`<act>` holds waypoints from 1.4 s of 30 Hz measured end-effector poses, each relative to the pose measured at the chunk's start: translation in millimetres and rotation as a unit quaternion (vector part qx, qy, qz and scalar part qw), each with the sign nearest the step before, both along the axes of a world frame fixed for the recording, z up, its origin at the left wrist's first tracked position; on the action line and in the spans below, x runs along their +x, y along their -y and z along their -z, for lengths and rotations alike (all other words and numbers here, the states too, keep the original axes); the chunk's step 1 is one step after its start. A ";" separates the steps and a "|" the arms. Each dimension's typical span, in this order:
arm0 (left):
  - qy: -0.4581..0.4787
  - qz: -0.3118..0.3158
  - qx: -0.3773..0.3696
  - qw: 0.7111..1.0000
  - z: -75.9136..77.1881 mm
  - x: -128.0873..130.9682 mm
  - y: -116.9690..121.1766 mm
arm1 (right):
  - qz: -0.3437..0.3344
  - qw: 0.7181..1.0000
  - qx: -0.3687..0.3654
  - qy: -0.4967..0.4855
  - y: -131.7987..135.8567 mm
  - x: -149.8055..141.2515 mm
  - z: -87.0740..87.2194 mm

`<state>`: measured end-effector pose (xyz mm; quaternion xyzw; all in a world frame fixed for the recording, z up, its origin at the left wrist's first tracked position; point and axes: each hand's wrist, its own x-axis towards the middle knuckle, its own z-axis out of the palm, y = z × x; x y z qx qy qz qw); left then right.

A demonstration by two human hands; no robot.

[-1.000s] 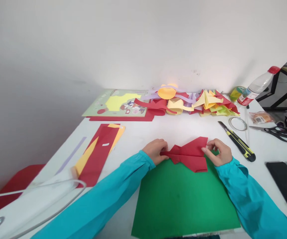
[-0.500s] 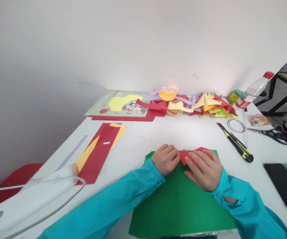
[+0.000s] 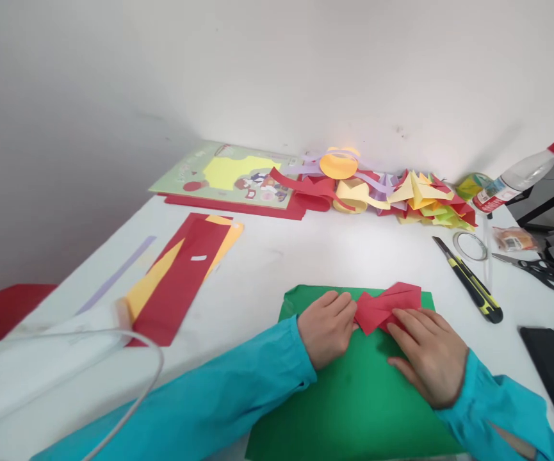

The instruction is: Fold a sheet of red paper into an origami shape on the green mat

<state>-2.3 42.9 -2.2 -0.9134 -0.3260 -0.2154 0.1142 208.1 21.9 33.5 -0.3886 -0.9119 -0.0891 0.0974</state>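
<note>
A red folded paper piece (image 3: pixel 385 306) lies above the far part of the green sheet (image 3: pixel 353 400), its creased wings spread to the right. My left hand (image 3: pixel 328 328) is closed, pinching the left end of that red paper; the fingertips are partly hidden. My right hand (image 3: pixel 428 352) rests with stretched fingers on the paper's lower right part, thumb apart and over the green sheet. Both sleeves are turquoise.
Dark red strips (image 3: pixel 185 282) and a white device with a cable (image 3: pixel 159 365) lie left. Behind are a printed booklet (image 3: pixel 190 169) and folded paper shapes (image 3: pixel 418 192). A utility knife (image 3: pixel 469 278), tape roll (image 3: pixel 469 246), scissors (image 3: pixel 536 267) and bottle (image 3: pixel 521 176) stand or lie right.
My right hand has slid right and toward me, uncovering more of the red paper. My left hand keeps its pinch. The view has shifted slightly.
</note>
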 end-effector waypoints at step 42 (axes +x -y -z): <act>0.241 -0.139 -0.309 0.910 11.0 -3.4 -13.0 | -0.012 0.838 -0.541 0.064 -125.1 -51.2 -10.3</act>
